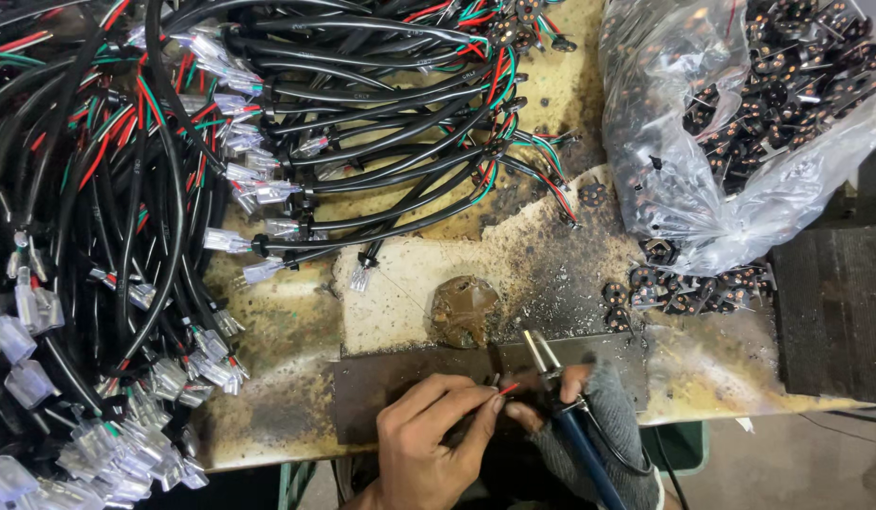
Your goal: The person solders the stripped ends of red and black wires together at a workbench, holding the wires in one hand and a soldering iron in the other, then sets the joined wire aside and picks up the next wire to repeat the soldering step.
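Wire ends being soldered at the workbench's (410,312) near edge.

Cable bundles (126,236) are being kept heaped at the far-left corner. The left hand (429,444), bare, is pinching a red wire (507,388) shut between fingertips; the gloved right hand (589,416) is closed around a soldering iron (551,378), tip meeting the wire. The wire is best being held steady. A bag of connectors (731,132) is lying far-right.

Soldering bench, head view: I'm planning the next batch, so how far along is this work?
Done is hard to judge: a big heap of black cables with clear connectors lies left. In hand: the left hand pinches a red wire; the gloved right hand holds a soldering iron. Left: a clear bag nearly full of small black parts.
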